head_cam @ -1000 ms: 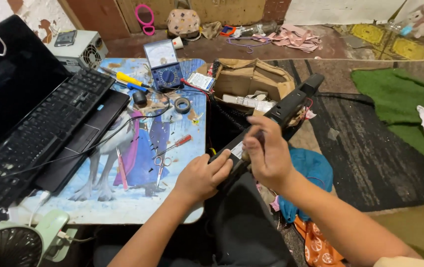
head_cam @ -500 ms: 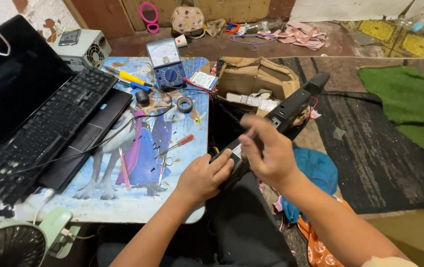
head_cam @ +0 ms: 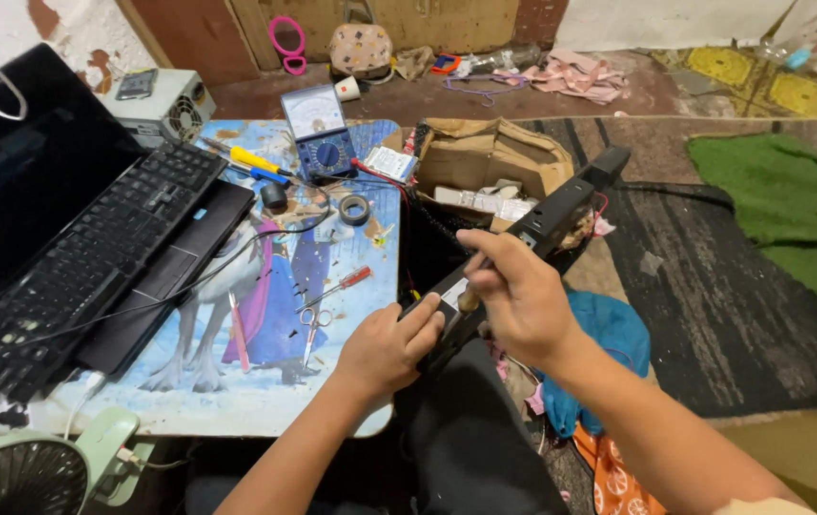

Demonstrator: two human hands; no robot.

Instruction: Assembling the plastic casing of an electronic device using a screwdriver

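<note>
Head view. The left hand (head_cam: 385, 348) grips the near end of a long black device (head_cam: 532, 234), fingers curled over its edge. At about 2 o'clock from it, the right hand (head_cam: 518, 296) pinches a small wooden-handled tool (head_cam: 469, 300) against the device's upper face. The device slants toward 1 o'clock over a cardboard box (head_cam: 485, 157). At 11 o'clock, scissors (head_cam: 308, 319) lie on the picture-topped table (head_cam: 265, 391); farther off, a blue multimeter (head_cam: 320, 132).
</note>
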